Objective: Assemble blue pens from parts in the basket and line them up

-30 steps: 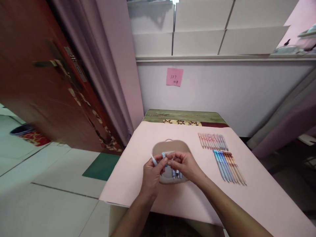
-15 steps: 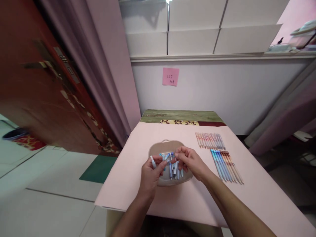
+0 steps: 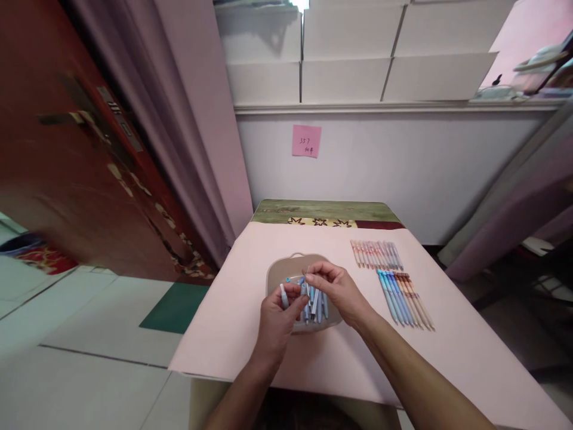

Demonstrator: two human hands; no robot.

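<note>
My left hand (image 3: 283, 310) is closed around a pale blue pen barrel (image 3: 284, 297), which pokes out between its fingers. A short light blue piece (image 3: 303, 289) shows at its thumb tip. My right hand (image 3: 331, 286) pinches something thin and small just above that thumb; I cannot make out what it is. Both hands are over a beige basin (image 3: 275, 272). Inside it lie several blue and white pen parts (image 3: 317, 304), partly hidden by the fingers. A small bright blue piece (image 3: 287, 279) lies near the basin's back.
On the pink-covered table (image 3: 215, 334), to the right, lie a row of pink and grey pens (image 3: 376, 255) and a nearer row of blue and brown pens (image 3: 405, 298). A pink note (image 3: 306, 141) is stuck on the wall behind. A red door (image 3: 67, 149) stands at left.
My right hand has moved left, and its fingertips are now right by my left thumb. My left hand has turned slightly, still holding the pale blue barrel. The view has shifted a little.
</note>
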